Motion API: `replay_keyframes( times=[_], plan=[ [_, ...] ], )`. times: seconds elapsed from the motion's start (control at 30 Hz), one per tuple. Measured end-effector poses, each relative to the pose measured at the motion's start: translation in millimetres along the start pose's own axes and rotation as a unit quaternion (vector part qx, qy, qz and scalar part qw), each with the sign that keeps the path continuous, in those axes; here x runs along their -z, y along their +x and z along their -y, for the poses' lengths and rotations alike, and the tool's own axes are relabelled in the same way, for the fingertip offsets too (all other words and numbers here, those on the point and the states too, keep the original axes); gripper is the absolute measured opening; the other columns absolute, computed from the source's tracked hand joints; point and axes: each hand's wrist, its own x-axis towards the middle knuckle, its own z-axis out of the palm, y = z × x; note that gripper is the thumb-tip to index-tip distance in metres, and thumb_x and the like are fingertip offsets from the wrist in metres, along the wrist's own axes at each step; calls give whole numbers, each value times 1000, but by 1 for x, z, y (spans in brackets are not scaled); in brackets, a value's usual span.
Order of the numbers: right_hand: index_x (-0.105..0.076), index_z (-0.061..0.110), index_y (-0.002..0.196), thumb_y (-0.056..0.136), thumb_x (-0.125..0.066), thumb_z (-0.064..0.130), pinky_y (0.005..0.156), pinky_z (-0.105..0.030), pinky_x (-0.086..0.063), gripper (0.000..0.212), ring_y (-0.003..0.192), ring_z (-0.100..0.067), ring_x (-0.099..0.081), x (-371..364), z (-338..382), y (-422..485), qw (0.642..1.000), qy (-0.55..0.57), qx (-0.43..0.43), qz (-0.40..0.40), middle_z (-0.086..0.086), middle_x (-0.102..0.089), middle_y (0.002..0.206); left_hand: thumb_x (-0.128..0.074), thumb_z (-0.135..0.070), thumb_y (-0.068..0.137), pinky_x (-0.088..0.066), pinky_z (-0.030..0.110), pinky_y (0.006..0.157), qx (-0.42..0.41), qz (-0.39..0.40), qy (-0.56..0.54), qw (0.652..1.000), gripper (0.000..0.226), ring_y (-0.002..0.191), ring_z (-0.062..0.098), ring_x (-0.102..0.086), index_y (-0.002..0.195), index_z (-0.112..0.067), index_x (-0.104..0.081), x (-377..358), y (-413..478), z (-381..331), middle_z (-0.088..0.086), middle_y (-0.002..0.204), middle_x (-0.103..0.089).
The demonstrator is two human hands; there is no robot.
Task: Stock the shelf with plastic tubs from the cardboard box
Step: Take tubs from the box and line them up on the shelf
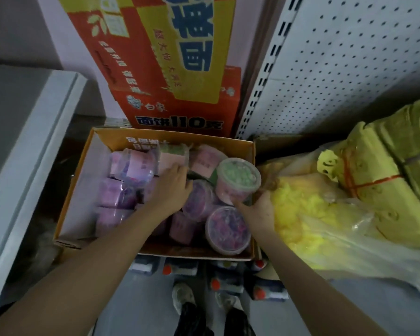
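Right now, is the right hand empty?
No, the right hand grips a green-filled tub from below, at the right side of the box.

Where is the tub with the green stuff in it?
Head view: the green tub is at the right edge of the cardboard box, held by the right hand, beside a purple tub.

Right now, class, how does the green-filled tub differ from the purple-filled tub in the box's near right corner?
The green-filled tub holds green pieces; the purple-filled tub holds purple and pink. The right hand grips the green-filled tub, raised and tilted; the purple-filled tub lies lower, ungripped. Both are round with clear lids.
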Motion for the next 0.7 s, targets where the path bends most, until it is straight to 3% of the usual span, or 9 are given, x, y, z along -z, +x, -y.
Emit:
replay_keyframes(
  times=[0.1, 0.17, 0.27, 0.37, 0.47, 0.6, 0.7],
  plan=[
    [-46, 7, 125, 62, -84, 41, 91, -34, -48, 81, 114, -20, -51, -12, -6, 9, 1000, 2, -8, -12, -4, -52, 119, -41, -31, 99, -41, 40, 94, -9, 6, -47, 999, 44, 120, 30, -48, 137, -8, -41, -8, 23, -3, 11, 135, -45],
    [-43, 9, 130, 53, -86, 48, 101, -39, -42, 97, 120, -20, -44, -16, -3, 14, 1000, -3, -16, -23, -5, -45, 125, -43, -31, 99, -40, 42, 98, -15, 13, -44, 999, 47, 122, 32, -45, 138, -6, -40, -13, 38, -2, 14, 140, -42],
    [-40, 16, 134, 38, -85, 59, 104, -41, -41, 115, 122, -17, -43, -24, -1, 22, 999, 23, -25, -43, 1, -45, 126, -46, -35, 97, -40, 43, 94, -9, 13, -25, 1000, 49, 120, 35, -47, 134, -2, -43, -20, 59, -3, 18, 139, -44],
    [-41, 21, 132, 34, -83, 60, 101, -40, -45, 114, 118, -14, -48, -30, -2, 28, 995, 82, -34, -52, 6, -48, 123, -51, -40, 94, -43, 43, 93, -10, 15, -20, 1000, 55, 118, 35, -49, 132, -1, -43, -30, 74, -5, 20, 139, -44],
    [-40, 24, 131, 42, -88, 45, 99, -38, -47, 103, 116, -13, -51, -30, -3, 32, 989, 136, -23, -55, 5, -51, 125, -59, -48, 86, -41, 42, 96, 11, 25, -8, 1000, 73, 123, 35, -45, 136, 0, -36, -37, 84, -10, 21, 142, -40],
    [-34, 32, 122, 44, -90, 43, 101, -37, -44, 97, 120, -14, -47, -31, 0, 36, 988, 148, 11, -49, 5, -47, 127, -67, -60, 74, -32, 43, 105, 42, 42, -33, 998, 100, 136, 35, -30, 143, -1, -26, -35, 92, -16, 17, 153, -22],
    [-32, 36, 122, 44, -91, 43, 102, -35, -43, 97, 122, -13, -45, -31, 3, 37, 988, 145, 30, -48, 7, -46, 128, -69, -59, 72, -28, 43, 108, 54, 66, -12, 996, 95, 138, 34, -25, 141, -3, -35, -28, 98, -20, 18, 151, -26]
  ],
)
